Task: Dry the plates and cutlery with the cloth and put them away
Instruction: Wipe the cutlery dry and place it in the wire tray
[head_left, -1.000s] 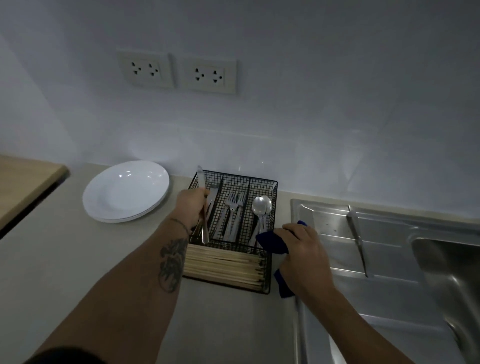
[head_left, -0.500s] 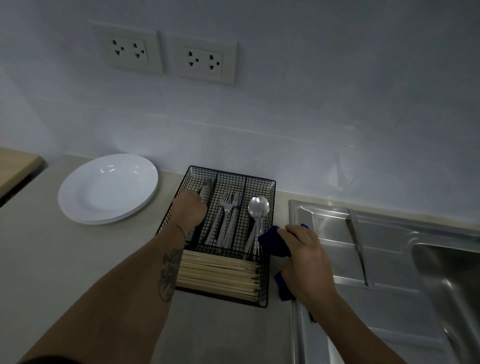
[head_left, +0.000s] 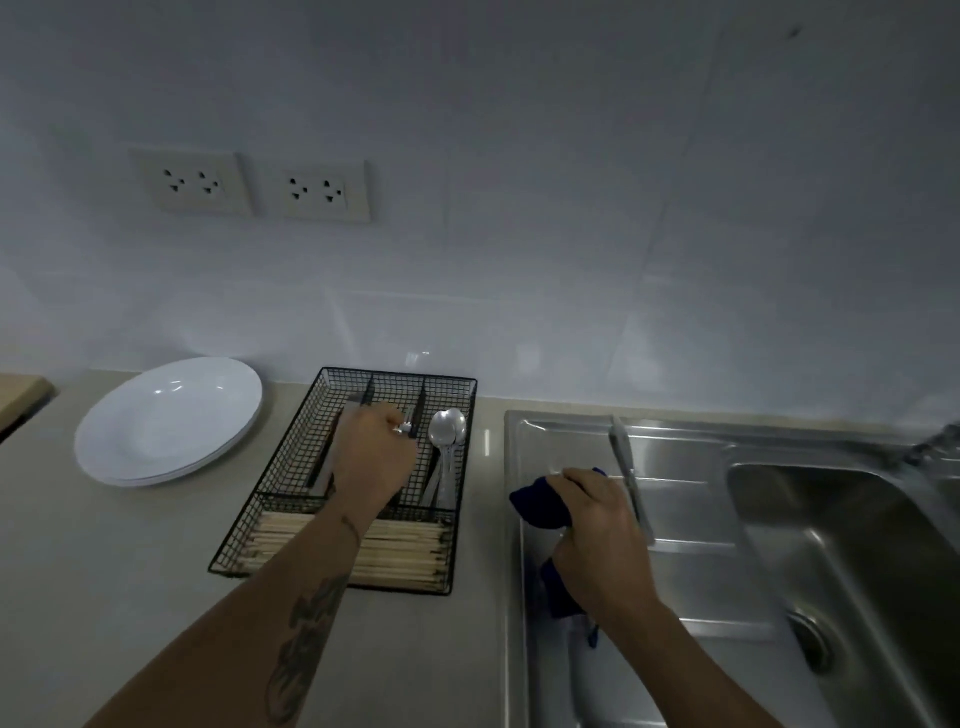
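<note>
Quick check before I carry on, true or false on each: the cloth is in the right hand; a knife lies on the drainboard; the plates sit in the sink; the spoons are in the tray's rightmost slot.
1. The right hand holds the blue cloth. True.
2. A knife lies on the drainboard. True.
3. The plates sit in the sink. False: stacked on the counter, left of the wire tray.
4. The spoons are in the rightmost slot. True.
5. The left hand rests on the plates. False: it is over the tray.

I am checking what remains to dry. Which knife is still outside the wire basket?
The knife lying on the sink's draining board, beside the right hand. Other cutlery sits in the basket.
</note>
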